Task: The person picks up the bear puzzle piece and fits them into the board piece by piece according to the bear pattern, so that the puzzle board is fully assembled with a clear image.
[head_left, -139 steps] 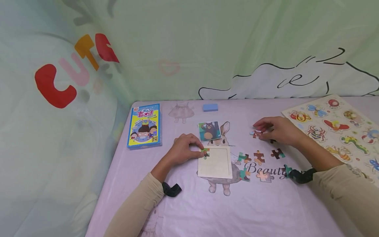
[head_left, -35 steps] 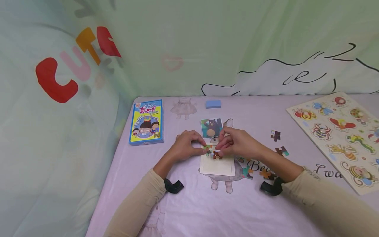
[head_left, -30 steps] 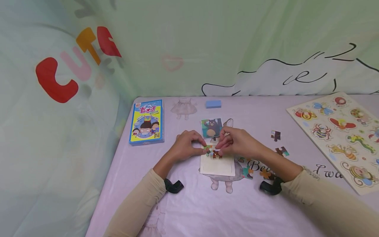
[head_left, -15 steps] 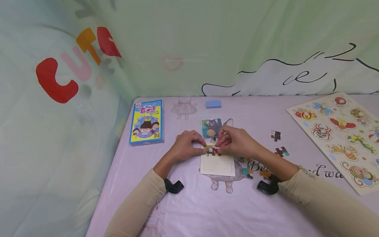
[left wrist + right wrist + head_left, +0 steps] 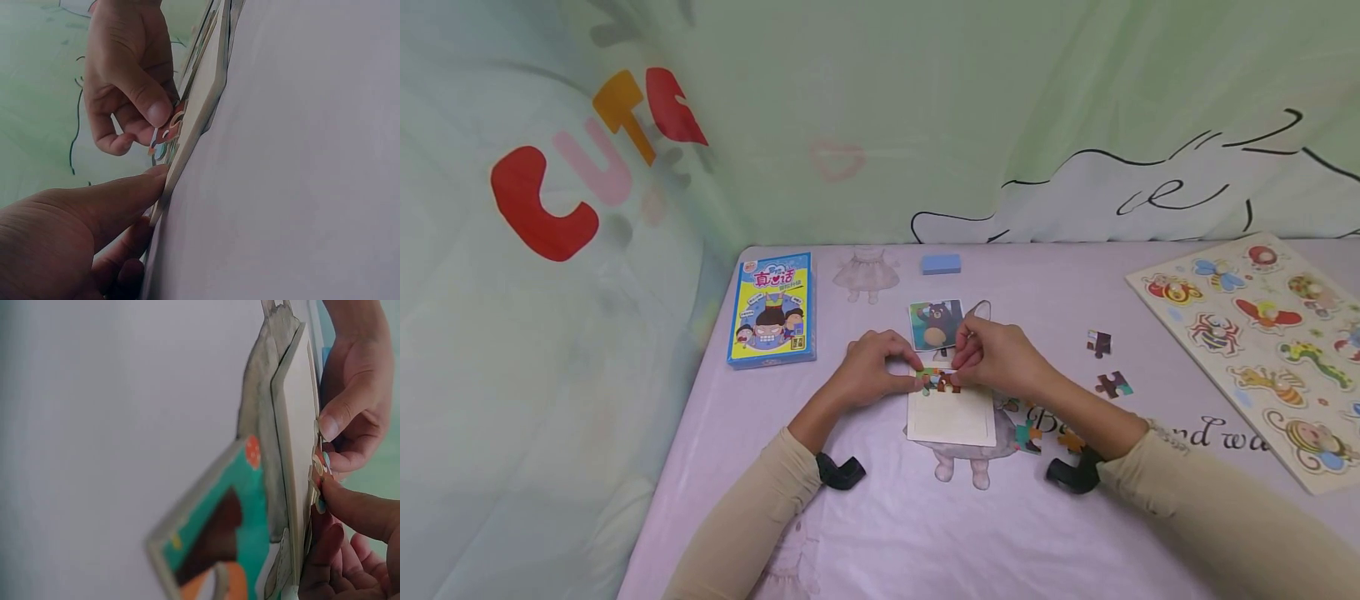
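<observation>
The fingers of the right hand (image 5: 1000, 358) pinch a brown puzzle piece (image 5: 946, 387) by its right side, so it lies left of them, nearer that hand, along the far edge of the pale board (image 5: 951, 423) and against the green corner piece (image 5: 929, 374); whether it is seated, I cannot tell. The left hand (image 5: 868, 371) grips the board's far left corner. Loose pieces (image 5: 1109, 384) lie right, on the tabletop (image 5: 940, 542)

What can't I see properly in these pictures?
Held puzzle piece: partly covered by the right hand, left wrist view.
Near puzzle piece: blurred, cut off by the right wrist view's bottom edge.
Orange puzzle piece: partly hidden by the right forearm, head view.
Bug board: cut off by the head view's right edge.
</observation>
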`<control>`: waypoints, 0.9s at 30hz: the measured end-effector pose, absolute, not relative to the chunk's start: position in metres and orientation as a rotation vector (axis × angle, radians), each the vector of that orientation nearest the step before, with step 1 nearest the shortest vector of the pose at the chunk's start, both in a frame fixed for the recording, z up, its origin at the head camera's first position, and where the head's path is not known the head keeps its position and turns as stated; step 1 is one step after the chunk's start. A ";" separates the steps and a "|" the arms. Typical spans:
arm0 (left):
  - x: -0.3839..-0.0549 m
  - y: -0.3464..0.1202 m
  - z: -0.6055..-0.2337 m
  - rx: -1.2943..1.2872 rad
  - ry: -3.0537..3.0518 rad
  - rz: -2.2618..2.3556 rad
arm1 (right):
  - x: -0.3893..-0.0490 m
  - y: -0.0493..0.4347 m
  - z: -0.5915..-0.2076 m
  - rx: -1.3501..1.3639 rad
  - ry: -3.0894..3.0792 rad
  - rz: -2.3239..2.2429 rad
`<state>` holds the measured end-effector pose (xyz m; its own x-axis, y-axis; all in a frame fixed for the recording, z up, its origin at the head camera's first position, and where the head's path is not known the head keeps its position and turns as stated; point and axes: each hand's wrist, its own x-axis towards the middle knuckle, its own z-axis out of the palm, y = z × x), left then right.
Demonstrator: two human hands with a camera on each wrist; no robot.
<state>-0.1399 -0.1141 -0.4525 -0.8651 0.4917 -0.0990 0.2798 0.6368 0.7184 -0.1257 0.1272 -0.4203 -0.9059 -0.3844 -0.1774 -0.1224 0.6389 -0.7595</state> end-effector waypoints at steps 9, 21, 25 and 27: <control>-0.139 -0.114 -0.452 0.613 2.571 1.059 | -0.124 0.125 -0.420 -0.368 2.622 -1.097; -0.139 -0.114 -0.452 0.621 2.567 1.074 | -0.125 0.131 -0.418 -0.348 2.665 -0.983; -0.139 -0.113 -0.451 0.618 2.576 1.066 | -0.126 0.132 -0.419 -0.364 2.646 -0.971; -0.139 -0.113 -0.451 0.616 2.586 1.062 | -0.126 0.132 -0.420 -0.368 2.642 -0.970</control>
